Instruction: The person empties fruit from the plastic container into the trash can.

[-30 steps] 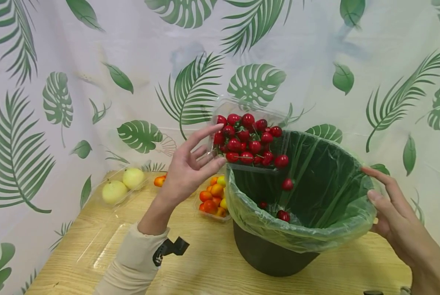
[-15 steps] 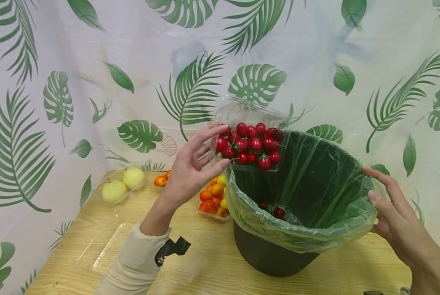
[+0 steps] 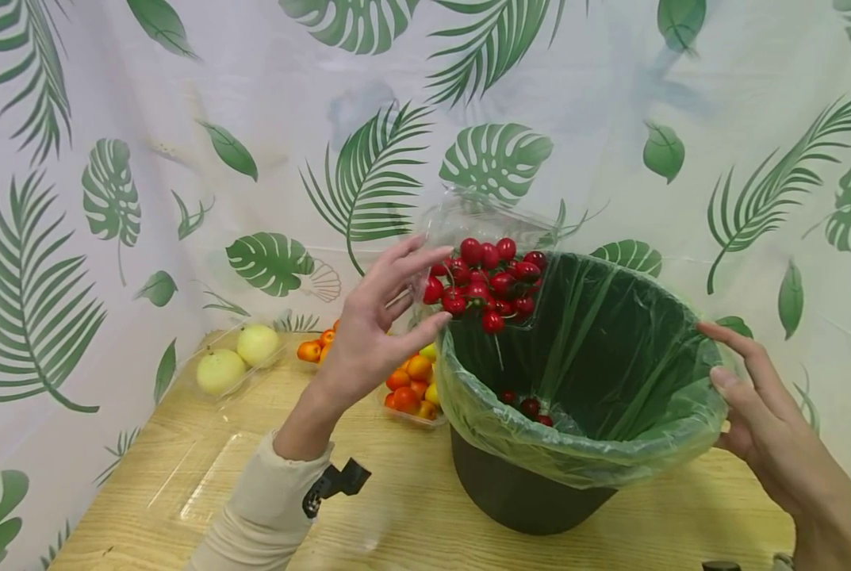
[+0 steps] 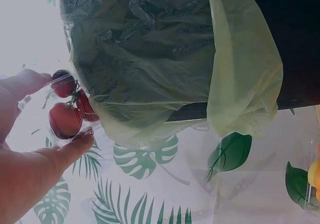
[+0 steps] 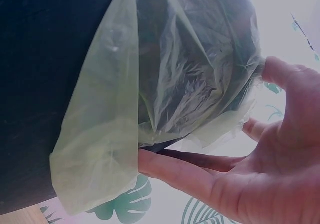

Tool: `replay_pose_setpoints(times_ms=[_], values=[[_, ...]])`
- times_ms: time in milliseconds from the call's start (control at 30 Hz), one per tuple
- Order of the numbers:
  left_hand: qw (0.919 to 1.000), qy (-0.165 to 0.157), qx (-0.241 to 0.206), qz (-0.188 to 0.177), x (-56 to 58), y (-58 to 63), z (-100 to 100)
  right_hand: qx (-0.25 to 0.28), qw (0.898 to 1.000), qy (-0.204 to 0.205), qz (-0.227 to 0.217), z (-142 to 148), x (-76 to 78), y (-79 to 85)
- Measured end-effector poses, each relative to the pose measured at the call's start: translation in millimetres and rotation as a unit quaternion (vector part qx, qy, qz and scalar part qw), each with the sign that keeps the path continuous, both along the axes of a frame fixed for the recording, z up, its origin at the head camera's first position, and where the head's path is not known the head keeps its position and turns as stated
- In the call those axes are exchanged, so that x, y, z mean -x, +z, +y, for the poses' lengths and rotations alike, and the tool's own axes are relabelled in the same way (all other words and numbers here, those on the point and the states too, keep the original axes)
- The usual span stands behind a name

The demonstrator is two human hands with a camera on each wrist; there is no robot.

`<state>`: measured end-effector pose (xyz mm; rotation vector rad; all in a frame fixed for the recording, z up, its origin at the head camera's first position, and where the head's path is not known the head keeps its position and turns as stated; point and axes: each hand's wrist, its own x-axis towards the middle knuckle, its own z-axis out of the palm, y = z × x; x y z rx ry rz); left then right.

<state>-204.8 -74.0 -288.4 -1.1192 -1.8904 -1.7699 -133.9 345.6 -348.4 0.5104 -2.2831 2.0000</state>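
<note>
My left hand [image 3: 368, 325] holds a clear plastic box [image 3: 492, 218] between thumb and fingers. The box tilts over the left rim of a dark trash bin [image 3: 518, 492], its hinged lid standing up behind. Shiny red cherries [image 3: 478, 277] with green stems fill it, one hanging at its lower edge. A yellow-green bag [image 3: 575, 464] lines the bin, and a few cherries [image 3: 530, 408] lie inside. My right hand [image 3: 775, 420] holds the bin's right rim through the bag, thumb and fingers spread along it. In the right wrist view, its thumb [image 5: 170, 169] presses the folded bag.
Left of the bin stands a clear box of small orange and yellow fruits [image 3: 411, 385], with more orange fruits [image 3: 311, 350] behind my left hand. Two pale green round fruits [image 3: 221, 371] sit in a clear box at the back left. A leaf-patterned curtain [image 3: 396, 71] backs the wooden table [image 3: 382, 507].
My left hand and the box have moved slightly right. The cherries have shifted in the box, and a cherry seen falling has dropped into the bin. My right hand stays on the rim.
</note>
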Motion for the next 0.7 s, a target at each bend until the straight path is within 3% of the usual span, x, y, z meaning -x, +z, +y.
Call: replay_pose_setpoints(times_ms=[567, 700], values=[[0.9971, 0.021, 0.027, 0.068, -0.6, 3.5, 5.3, -0.005, 1.0, -0.003, -0.002, -1.1, -1.1, 0.0], [0.9946, 0.038, 0.042, 0.087, -1.7, 4.9, 6.2, -0.004, 1.0, -0.003, -0.001, -1.3, -1.0, 0.7]])
